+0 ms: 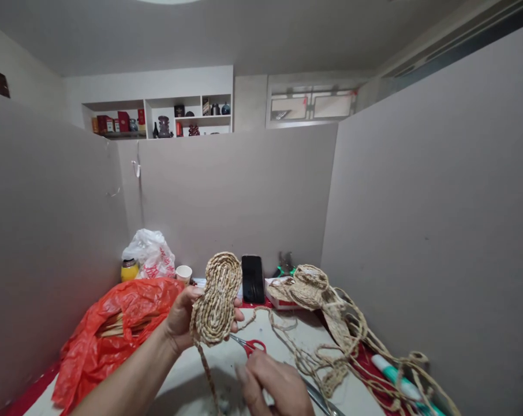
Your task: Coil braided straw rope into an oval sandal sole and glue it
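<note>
My left hand (186, 315) grips a sole-shaped coil of braided straw cord (218, 297), held upright above the table, its fingertips showing past the right edge. A loose tail of the cord hangs from the coil's lower left side down to the bottom of the view. My right hand (276, 384) is low and close to me, apart from the coil. Its fingers are curled together and slightly blurred; what they hold, if anything, is hidden. Red-handled scissors (255, 345) lie just beyond the right hand, their blades pointing toward the coil.
A red plastic bag (127, 300) lies at left, with a paper cup (183, 273) behind it. A black phone (253, 279) stands at the back. Tangled straw cord (348, 323) spreads over the right side, near a white-and-green tube (395, 375). Grey partitions (231, 190) enclose the table.
</note>
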